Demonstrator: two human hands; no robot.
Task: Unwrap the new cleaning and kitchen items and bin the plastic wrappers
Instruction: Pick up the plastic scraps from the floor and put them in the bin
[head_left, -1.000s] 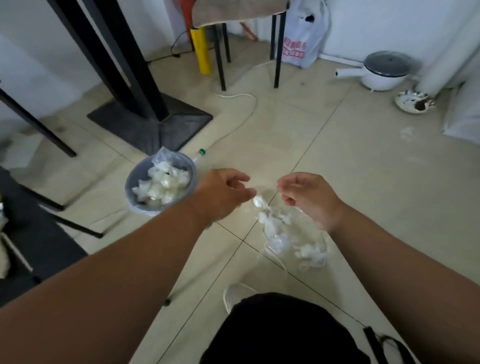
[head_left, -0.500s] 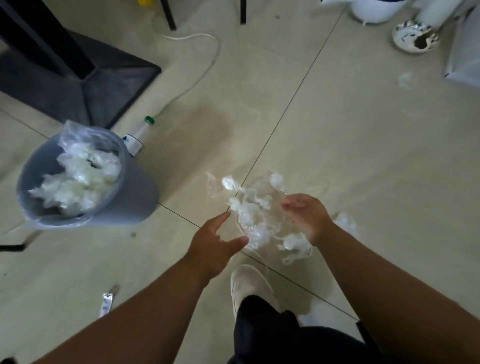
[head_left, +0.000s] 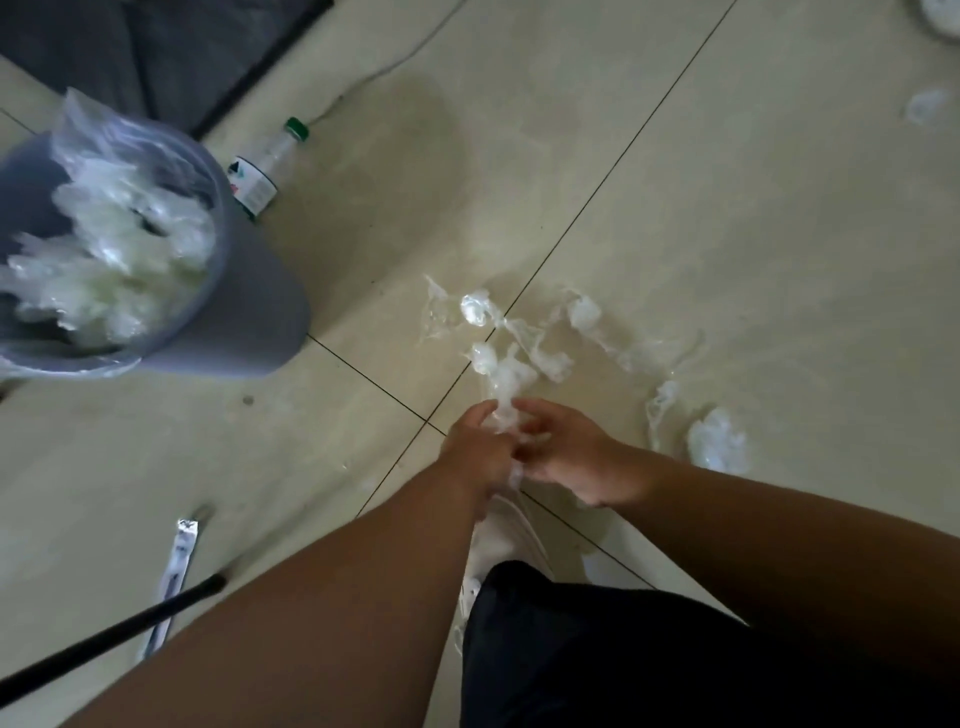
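A tangle of clear plastic wrappers (head_left: 511, 345) lies spread on the tiled floor in the middle of the head view. My left hand (head_left: 475, 452) and my right hand (head_left: 563, 449) meet at its near end, both gripping the same bunch of plastic between them. A grey bin (head_left: 249, 317) stands at the left, lined with a clear bag and heaped with crumpled wrappers (head_left: 109, 260). One loose wad of plastic (head_left: 717, 439) lies to the right of my right hand.
A clear bottle with a green cap (head_left: 265, 166) lies behind the bin. A dark table base (head_left: 156, 52) fills the top left. A thin packet (head_left: 174, 571) and a black rod (head_left: 104, 639) lie at lower left. My white shoe (head_left: 506, 540) is under my hands.
The camera has tilted down and closer to the floor. My left hand has closed in on the plastic bunch, and both hands now hold it together near my shoe.
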